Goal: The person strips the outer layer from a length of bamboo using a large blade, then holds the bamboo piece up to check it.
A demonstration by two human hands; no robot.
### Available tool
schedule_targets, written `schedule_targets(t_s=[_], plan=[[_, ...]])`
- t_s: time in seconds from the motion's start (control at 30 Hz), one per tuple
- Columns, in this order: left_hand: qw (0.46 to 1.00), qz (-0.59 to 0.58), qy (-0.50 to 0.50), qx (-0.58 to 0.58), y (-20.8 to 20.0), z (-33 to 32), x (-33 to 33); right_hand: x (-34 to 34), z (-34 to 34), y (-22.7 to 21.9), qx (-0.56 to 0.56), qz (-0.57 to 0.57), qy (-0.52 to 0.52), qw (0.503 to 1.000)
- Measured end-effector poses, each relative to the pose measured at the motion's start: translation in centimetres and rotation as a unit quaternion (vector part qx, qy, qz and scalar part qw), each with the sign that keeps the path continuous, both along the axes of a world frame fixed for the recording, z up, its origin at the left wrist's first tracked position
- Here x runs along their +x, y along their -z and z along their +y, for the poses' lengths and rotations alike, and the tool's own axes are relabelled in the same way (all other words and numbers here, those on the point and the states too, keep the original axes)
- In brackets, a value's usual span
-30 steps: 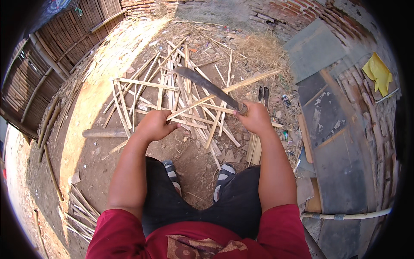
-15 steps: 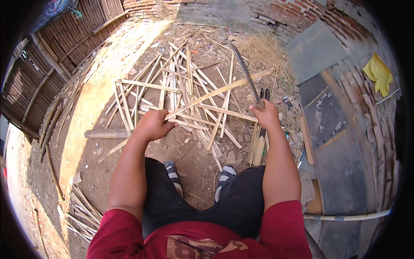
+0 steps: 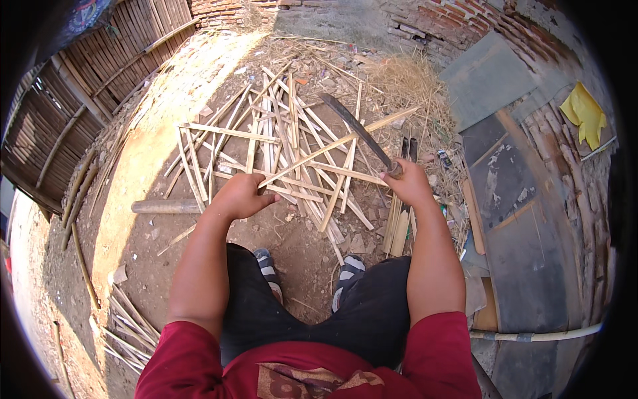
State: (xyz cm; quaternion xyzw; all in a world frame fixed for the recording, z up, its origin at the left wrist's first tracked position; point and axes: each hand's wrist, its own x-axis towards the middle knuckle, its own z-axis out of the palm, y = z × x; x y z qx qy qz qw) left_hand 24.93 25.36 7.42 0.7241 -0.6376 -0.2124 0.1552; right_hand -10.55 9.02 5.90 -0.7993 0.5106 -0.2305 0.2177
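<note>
My left hand (image 3: pixel 241 197) is closed round the near end of a long pale bamboo strip (image 3: pixel 312 156), which slants away to the upper right. In my right hand (image 3: pixel 407 183) is the handle of a dark curved machete (image 3: pixel 359 128). Its blade points up and to the left and crosses over the strip; whether it touches the strip I cannot tell. Beneath them, many loose bamboo strips (image 3: pixel 272 123) lie crisscrossed in a heap on the dirt.
A round wooden pole (image 3: pixel 166 207) lies left of the heap. More strips (image 3: pixel 129 329) lie at lower left. Dark boards (image 3: pixel 525 246) and a yellow cloth (image 3: pixel 585 116) are on the right. A woven bamboo wall (image 3: pixel 113 60) stands at far left, with dry straw (image 3: pixel 412 76) behind the heap.
The machete blade has tilted left, from beside the strip to across it. My right hand has shifted slightly, and the left still holds the strip in nearly the same place.
</note>
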Motion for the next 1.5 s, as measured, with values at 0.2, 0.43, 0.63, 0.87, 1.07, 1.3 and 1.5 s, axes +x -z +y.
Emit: schedule_targets(t_s=[0.2, 0.43, 0.63, 0.87, 1.07, 1.3, 1.5], plan=[[0.996, 0.073, 0.01, 0.059, 0.9, -0.1, 1.6, 4.5, 3.1, -1.2, -0.055, 0.105, -0.087, 0.989], [0.997, 0.071, 0.019, 0.019, 2.1, -0.7, 1.3, 3.0, 1.8, -0.6, -0.041, 0.074, -0.019, 0.996], [0.995, 0.084, 0.046, 0.009, -0.6, 0.8, 0.5, 5.0, 3.2, -1.9, -0.136, 0.067, -0.067, 0.986], [0.998, 0.039, 0.04, 0.012, -5.4, 3.5, 0.5, 3.1, 3.3, -2.3, -0.095, 0.029, -0.04, 0.994], [0.999, 0.027, -0.007, 0.046, -6.6, 9.4, 0.0, 4.4, 5.6, -3.7, -0.104, -0.049, -0.103, 0.988], [0.994, 0.059, -0.086, 0.041, -4.6, 14.0, 0.5, 5.8, 6.4, -2.8, -0.144, 0.004, -0.145, 0.979], [0.994, -0.006, -0.096, 0.049, -5.7, 16.0, -2.5, 4.0, 5.6, -4.9, -0.027, -0.042, -0.124, 0.991]])
